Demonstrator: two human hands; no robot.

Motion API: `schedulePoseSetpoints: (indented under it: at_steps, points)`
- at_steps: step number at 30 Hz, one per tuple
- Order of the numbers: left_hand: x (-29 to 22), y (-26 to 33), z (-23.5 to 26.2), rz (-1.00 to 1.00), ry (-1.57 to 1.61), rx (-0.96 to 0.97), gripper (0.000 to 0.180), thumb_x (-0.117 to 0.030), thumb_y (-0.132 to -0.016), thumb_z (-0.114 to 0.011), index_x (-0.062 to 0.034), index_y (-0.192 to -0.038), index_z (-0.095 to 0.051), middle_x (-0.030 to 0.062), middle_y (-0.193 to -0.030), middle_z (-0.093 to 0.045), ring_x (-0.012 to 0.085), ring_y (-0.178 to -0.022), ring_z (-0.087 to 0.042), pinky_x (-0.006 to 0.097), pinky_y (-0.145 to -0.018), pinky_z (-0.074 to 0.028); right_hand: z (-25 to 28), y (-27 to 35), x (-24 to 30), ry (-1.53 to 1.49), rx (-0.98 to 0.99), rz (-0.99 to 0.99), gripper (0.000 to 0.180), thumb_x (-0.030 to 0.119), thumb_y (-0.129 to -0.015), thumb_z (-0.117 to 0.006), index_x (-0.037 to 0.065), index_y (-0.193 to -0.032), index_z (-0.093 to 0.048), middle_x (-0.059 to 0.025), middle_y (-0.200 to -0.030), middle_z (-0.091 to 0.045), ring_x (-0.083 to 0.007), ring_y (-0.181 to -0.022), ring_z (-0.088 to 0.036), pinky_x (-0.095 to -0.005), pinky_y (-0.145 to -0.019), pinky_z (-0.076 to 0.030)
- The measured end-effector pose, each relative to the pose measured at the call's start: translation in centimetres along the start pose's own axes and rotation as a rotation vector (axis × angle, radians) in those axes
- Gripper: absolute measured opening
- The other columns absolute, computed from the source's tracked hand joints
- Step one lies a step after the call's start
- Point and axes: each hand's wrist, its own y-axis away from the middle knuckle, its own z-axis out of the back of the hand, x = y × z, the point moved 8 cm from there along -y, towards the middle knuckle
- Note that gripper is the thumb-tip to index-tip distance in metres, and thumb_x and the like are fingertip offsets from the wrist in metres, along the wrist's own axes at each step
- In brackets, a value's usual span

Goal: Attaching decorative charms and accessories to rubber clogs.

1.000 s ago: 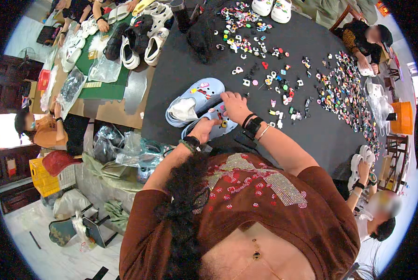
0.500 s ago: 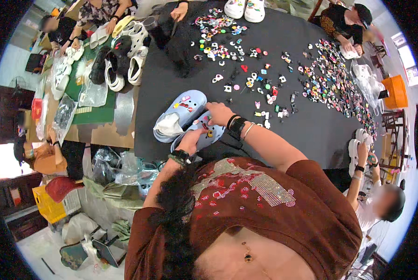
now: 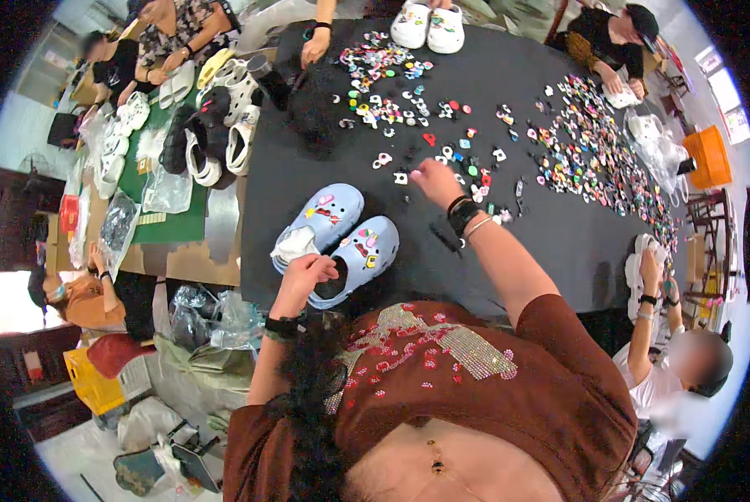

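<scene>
A pair of light blue clogs stands on the black table in front of me, both decorated with colourful shoe charms. White stuffing fills the heel of the left clog (image 3: 323, 207). At the back of the right clog (image 3: 368, 255), my left hand (image 3: 308, 276) is closed with its fingertips on the heel rim. My right hand (image 3: 439, 184) reaches over the table beyond the clogs, thumb and finger pinched on a small pink charm (image 3: 415, 174). Loose charms (image 3: 475, 167) lie scattered around that hand.
A big heap of charms (image 3: 593, 142) covers the table's right side. White clogs (image 3: 425, 29) are at the far edge, near a co-worker's hand (image 3: 315, 48). More clogs (image 3: 212, 125) and plastic bags sit on the left table. Other people work around the tables.
My right hand has left the right clog and moved away over the charms. My left hand has shifted to the clog's heel. The clogs now sit side by side, the right one more in view.
</scene>
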Motion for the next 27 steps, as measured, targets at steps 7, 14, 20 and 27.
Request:
schedulePoseSetpoints:
  at_steps: [7, 14, 20, 27]
  points:
    - [-3.5, 1.0, 4.0, -0.226, 0.243, -0.392, 0.018, -0.013, -0.086, -0.057, 0.0024, -0.095, -0.061, 0.0066, -0.087, -0.063, 0.0117, -0.079, -0.058, 0.025, -0.074, -0.045, 1.4, -5.0, -4.0, 0.389, 0.055, -0.170, 0.047, 0.042, -0.077, -0.065, 0.005, -0.104, -0.051, -0.0200, -0.104, -0.055, -0.0371, -0.096, -0.057, -0.0455, -0.079, -0.048]
    - [0.2, -1.6, 4.1, -0.155, 0.375, -0.449, 0.027, -0.016, -0.085, -0.059, 0.0025, -0.105, -0.056, 0.0054, -0.095, -0.059, 0.0126, -0.088, -0.056, 0.024, -0.079, -0.045, -0.7, -4.6, -5.6, 0.479, 0.042, -0.137, 0.041, 0.026, -0.073, -0.071, 0.006, -0.105, -0.052, -0.0188, -0.106, -0.052, -0.0365, -0.092, -0.059, -0.0433, -0.074, -0.051]
    - [1.6, -4.3, 5.3, -0.083, 0.163, -0.416, 0.022, -0.019, -0.081, -0.051, -0.0015, -0.068, -0.057, 0.0003, -0.063, -0.051, 0.0097, -0.059, -0.044, 0.027, -0.053, -0.033, -1.2, -3.9, -6.7, 0.517, -0.070, 0.007, 0.020, 0.015, -0.075, -0.064, 0.003, -0.089, -0.055, -0.0194, -0.091, -0.057, -0.0382, -0.083, -0.059, -0.0465, -0.071, -0.049]
    - [0.3, -4.8, 4.2, -0.029, 0.373, -0.507, 0.019, -0.017, -0.078, -0.059, -0.0017, -0.066, -0.059, 0.0004, -0.064, -0.054, 0.0098, -0.057, -0.046, 0.028, -0.053, -0.035, 2.6, -3.1, -5.0, 0.210, -0.265, 0.158, 0.009, 0.007, -0.076, -0.056, 0.003, -0.083, -0.058, -0.0167, -0.077, -0.061, -0.0342, -0.074, -0.059, -0.0402, -0.065, -0.048]
